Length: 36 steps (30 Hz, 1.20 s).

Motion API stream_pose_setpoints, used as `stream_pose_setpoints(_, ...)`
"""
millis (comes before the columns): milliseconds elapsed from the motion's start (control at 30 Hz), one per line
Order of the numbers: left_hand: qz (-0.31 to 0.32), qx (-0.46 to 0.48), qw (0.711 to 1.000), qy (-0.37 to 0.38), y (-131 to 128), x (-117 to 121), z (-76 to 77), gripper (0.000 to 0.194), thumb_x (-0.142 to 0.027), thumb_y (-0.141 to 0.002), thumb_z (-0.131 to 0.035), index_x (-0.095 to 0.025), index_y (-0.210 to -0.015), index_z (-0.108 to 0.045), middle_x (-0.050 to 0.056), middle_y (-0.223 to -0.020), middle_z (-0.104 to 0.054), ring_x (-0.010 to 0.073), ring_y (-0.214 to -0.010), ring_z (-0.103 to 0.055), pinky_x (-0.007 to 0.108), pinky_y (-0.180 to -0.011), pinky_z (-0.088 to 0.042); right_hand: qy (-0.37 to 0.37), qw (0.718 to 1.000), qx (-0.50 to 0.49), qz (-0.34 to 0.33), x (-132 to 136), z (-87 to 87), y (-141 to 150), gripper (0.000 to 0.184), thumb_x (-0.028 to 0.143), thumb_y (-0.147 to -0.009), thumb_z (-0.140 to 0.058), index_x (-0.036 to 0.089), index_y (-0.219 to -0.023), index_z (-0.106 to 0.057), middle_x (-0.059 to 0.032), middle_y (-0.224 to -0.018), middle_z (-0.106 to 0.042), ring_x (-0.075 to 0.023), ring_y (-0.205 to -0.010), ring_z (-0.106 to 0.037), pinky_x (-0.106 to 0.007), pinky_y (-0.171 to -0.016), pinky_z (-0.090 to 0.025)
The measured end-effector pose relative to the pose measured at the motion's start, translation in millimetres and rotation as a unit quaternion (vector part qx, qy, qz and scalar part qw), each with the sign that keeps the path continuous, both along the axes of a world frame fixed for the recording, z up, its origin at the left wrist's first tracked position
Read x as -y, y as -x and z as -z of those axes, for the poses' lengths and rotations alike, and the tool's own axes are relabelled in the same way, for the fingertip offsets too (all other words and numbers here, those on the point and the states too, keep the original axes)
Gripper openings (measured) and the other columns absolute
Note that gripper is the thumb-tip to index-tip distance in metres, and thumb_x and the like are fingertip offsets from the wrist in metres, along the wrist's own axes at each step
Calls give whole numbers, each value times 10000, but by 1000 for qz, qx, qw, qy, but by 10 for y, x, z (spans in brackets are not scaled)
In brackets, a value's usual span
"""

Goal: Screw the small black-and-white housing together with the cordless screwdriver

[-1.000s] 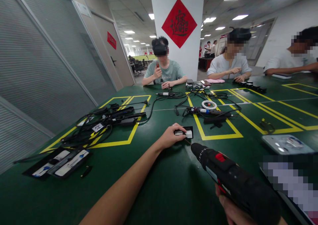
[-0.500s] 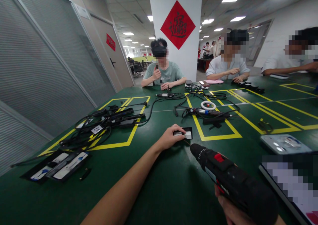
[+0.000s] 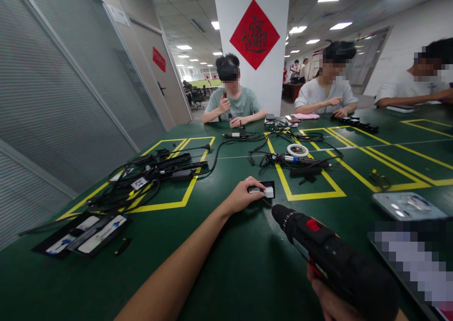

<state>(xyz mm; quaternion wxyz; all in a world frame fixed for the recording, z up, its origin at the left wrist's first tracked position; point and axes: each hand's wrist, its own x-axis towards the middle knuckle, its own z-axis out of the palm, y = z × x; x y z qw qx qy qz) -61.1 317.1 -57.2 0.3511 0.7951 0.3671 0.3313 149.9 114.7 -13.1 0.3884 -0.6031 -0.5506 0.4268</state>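
My left hand (image 3: 245, 194) is closed over a small black piece with a white face (image 3: 269, 191), pressing it against the green table (image 3: 226, 245). Fingers cover much of that piece. In my right hand (image 3: 327, 295), low at the right, is a black and red cordless drill (image 3: 329, 250), its handle mostly hidden behind its body. The drill points forward and left, and its thin bit reaches the near edge of the piece by my left fingertips. I cannot make out whether the bit touches it.
Black cables and parts (image 3: 159, 170) are heaped at the left, with flat black-and-white pieces (image 3: 102, 233) nearer me. A soldering-iron-like tool (image 3: 293, 159) and a white ring (image 3: 297, 150) lie ahead. A phone (image 3: 408, 205) is at the right. Several people sit across the table.
The view has shifted very slightly. Both hands, the drill and the small piece keep their places relative to each other.
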Motion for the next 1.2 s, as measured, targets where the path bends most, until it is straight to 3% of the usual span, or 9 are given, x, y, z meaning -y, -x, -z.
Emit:
stream_pose_setpoints(100, -1, 3, 1000, 1, 0, -3, 7, 209, -272, -733, -622, -176, -916, -654, 50, -981, -564, 173, -940, -527, 306, -893, -385, -58, 998, -16, 19, -151, 175, -54, 106, 190, -655, -598, 246, -564, -597, 35, -398, -528, -160, -489, -626, -173, -343, -462)
stream_pose_setpoints(200, -1, 5, 1000, 2, 1, -5, 15, 213, -280, -730, -626, -178, -914, -657, 51, -985, -564, 173, -942, -527, 309, -897, -385, -85, 996, -19, 32, -262, 302, -85, 141, 169, -617, -588, 243, -501, -559, 13, -481, -580, -205, -712, -671, -200, -475, -535)
stream_pose_setpoints(433, -7, 1, 1000, -1, -3, -4, 14, 223, -291, -726, -626, -186, -920, -661, 50, -983, -567, 175, -940, -528, 309, -890, -392, -91, 995, -32, 35, -248, 407, -103, 93, 171, -622, -576, 254, -616, -617, 4, -619, -653, -221, -782, -676, -220, -524, -565)
stream_pose_setpoints(600, -2, 4, 1000, -1, 2, -17, 29, 227, -287, -719, -637, -180, -918, -658, 50, -969, -563, 173, -923, -529, 295, -862, -405, -121, 991, -24, 58, -268, 399, -94, 163, 179, -673, -570, 272, -767, -665, -1, -781, -698, -219, -785, -681, -230, -552, -580)
stream_pose_setpoints(733, 4, 12, 1000, -3, 10, -29, 55, 240, -284, -709, -653, -179, -925, -654, 49, -976, -555, 170, -928, -526, 287, -863, -404, -134, 989, -40, 42, -281, 389, -104, 312, 190, -751, -494, 279, -1016, -634, -34, -980, -685, -242, -856, -670, -317, -636, -596)
stream_pose_setpoints(867, 4, 16, 1000, -3, 10, -38, 75, 247, -284, -704, -658, -176, -926, -654, 50, -984, -551, 166, -926, -525, 282, -862, -402, -135, 989, -51, 30, -252, 400, -92, 456, 175, -706, -522, 260, -1153, -564, -55, -1122, -630, -279, -990, -616, -380, -760, -571)
stream_pose_setpoints(1067, 8, 17, 1000, -4, 5, -34, 64, 247, -304, -713, -650, -172, -922, -658, 51, -984, -555, 167, -930, -523, 287, -876, -392, -97, 993, -65, 26, -213, 301, -37, 418, 190, -788, -422, 243, -1186, -538, -59, -984, -678, -229, -780, -678, -332, -613, -596)
stream_pose_setpoints(1200, 6, 14, 1000, -1, 8, -15, 35, 246, -310, -720, -643, -174, -925, -659, 54, -985, -559, 168, -924, -527, 291, -874, -396, -67, 995, -74, 27, -199, 146, -5, 437, 146, -755, -467, 224, -1178, -548, -60, -946, -684, -238, -772, -678, -333, -621, -595)
